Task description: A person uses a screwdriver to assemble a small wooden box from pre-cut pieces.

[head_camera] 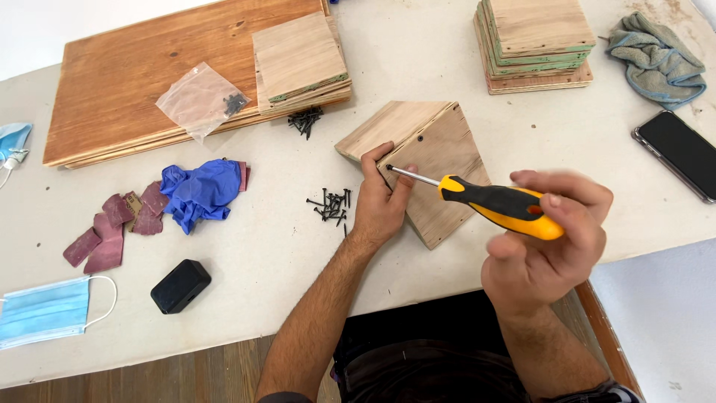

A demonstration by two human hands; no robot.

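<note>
Left hand (382, 198) fingers pinch screw (389, 168) against wooden block (436, 160). Right hand (548, 235) fingers grip yellow-black screwdriver (492, 203), tip at screw. Loose screws (332, 205) just left of the left fingers.

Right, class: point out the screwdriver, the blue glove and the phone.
screwdriver (500, 207): head view, on the yellow and black handle.
blue glove (203, 191): head view, on its crumpled middle.
phone (680, 151): head view, on the dark screen.
</note>
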